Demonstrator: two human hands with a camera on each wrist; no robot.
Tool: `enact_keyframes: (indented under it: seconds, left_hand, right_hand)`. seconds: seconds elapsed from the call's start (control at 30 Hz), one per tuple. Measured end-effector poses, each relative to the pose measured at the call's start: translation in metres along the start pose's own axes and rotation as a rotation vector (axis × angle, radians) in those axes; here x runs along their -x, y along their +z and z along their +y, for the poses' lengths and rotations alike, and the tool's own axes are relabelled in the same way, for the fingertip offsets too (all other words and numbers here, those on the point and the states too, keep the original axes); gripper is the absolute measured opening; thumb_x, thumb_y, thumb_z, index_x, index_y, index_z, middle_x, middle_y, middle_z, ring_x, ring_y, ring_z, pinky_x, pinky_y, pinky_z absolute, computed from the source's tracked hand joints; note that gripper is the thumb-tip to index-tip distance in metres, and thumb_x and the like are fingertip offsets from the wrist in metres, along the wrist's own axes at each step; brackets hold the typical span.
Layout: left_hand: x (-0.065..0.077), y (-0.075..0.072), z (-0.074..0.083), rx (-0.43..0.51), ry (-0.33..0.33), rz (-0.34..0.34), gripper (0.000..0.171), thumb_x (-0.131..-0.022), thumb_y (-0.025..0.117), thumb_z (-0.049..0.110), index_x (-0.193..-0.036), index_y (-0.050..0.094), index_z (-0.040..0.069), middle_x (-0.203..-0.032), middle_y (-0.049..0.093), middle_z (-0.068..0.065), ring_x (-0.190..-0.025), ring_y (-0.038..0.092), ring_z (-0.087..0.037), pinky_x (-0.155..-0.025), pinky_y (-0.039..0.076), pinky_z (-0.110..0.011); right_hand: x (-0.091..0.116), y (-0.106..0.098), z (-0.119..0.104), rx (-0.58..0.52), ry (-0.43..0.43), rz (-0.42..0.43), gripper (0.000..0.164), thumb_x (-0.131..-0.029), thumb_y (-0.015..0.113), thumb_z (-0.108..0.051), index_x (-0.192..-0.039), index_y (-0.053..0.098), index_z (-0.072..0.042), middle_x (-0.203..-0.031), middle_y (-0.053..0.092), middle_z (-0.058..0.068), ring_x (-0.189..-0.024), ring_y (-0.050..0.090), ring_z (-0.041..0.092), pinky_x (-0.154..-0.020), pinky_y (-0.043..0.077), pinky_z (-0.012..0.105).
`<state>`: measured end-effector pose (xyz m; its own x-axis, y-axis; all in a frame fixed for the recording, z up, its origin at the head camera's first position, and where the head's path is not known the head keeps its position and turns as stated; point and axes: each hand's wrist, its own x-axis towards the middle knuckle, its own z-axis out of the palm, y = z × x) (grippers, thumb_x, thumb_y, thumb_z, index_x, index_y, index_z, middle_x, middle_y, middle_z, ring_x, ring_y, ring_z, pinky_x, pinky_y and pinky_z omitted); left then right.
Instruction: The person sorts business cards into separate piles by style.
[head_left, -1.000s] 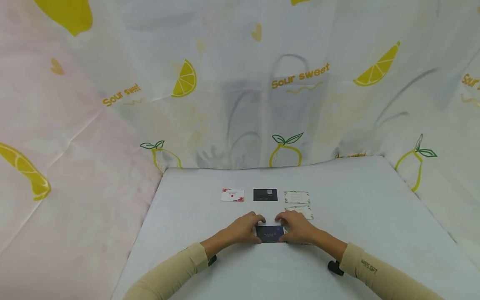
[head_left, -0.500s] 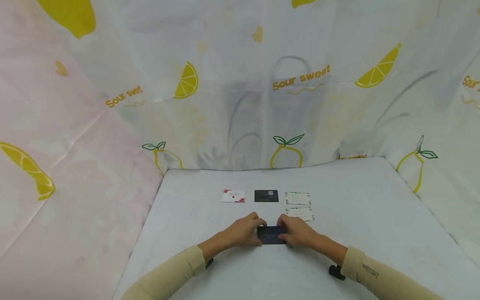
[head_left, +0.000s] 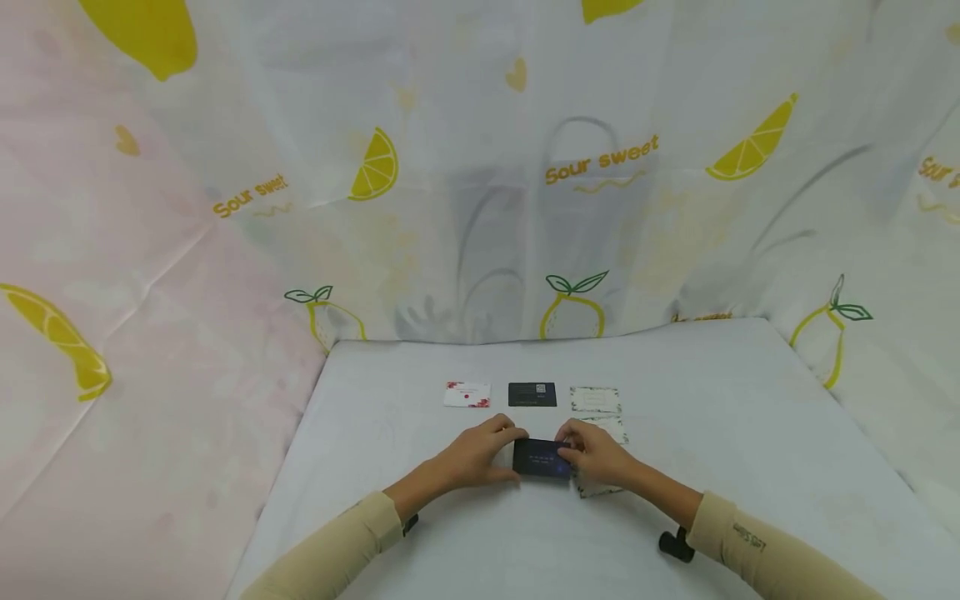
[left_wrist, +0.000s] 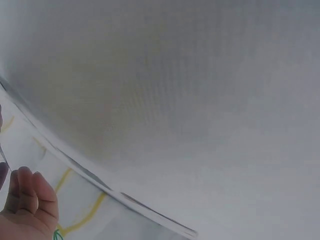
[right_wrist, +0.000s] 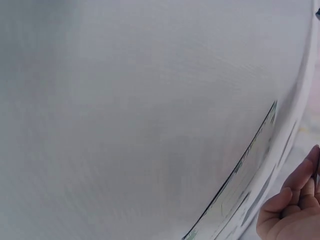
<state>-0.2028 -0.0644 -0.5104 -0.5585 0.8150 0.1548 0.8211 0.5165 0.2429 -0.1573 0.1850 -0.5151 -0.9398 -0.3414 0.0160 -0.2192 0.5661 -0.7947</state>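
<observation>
Dark-blue rectangular card (head_left: 538, 458) seemingly just above white surface (head_left: 480, 542). Left hand (head_left: 480, 454): fingers gripping left edge. Right hand (head_left: 597, 454): fingers pinching right end. Judged step: two-handed card handling; next move calls for level grip.

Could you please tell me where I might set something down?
The table is bare left of the red-flowered card, right of the far leafy cards, and between the sleeves. It is crowded centrally, where the left hand and right hand flank a dark card.
</observation>
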Motion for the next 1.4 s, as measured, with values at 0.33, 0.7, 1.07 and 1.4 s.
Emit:
enact_keyframes:
  seconds: [0.33,0.7,1.07,1.4]
  left_hand:
    - [-0.003,-0.002,-0.005,0.064,0.018,0.012,0.061,-0.074,0.073,0.045,-0.125,0.052,0.021,-0.115,0.047,0.009,-0.096,0.049,-0.003,-0.081,0.045,-0.016]
    - [-0.009,-0.005,-0.018,0.091,-0.019,0.039,0.058,-0.078,0.07,0.043,-0.127,0.051,0.017,-0.117,0.045,0.005,-0.092,0.05,-0.005,-0.078,0.045,-0.019]
    - [-0.025,-0.004,-0.03,0.133,-0.111,0.005,0.056,-0.08,0.069,0.041,-0.127,0.05,0.018,-0.12,0.044,0.002,-0.093,0.053,-0.008,-0.077,0.045,-0.019]
    - [-0.052,-0.005,-0.048,0.095,-0.164,0.005,0.053,-0.079,0.07,0.037,-0.124,0.054,0.014,-0.12,0.049,-0.003,-0.106,0.05,-0.015,-0.091,0.044,-0.03]
  right_hand:
    - [0.0,0.0,-0.003,-0.016,-0.013,0.037,0.016,-0.087,0.062,-0.014,-0.102,0.058,-0.012,-0.081,0.059,-0.002,-0.064,0.049,0.006,-0.057,0.042,0.022]
    - [-0.008,0.002,-0.005,0.21,-0.161,0.117,0.064,-0.064,0.084,-0.026,-0.118,0.055,-0.011,-0.108,0.056,-0.004,-0.091,0.054,0.009,-0.078,0.048,0.03]
    - [-0.028,-0.005,0.002,0.321,-0.166,0.133,0.058,-0.065,0.083,-0.029,-0.116,0.06,-0.011,-0.106,0.051,0.0,-0.098,0.053,0.014,-0.086,0.046,0.034]
    - [-0.058,-0.017,0.012,0.335,-0.206,0.137,0.052,-0.071,0.079,-0.023,-0.116,0.059,-0.005,-0.107,0.054,0.01,-0.093,0.054,0.025,-0.08,0.045,0.038]
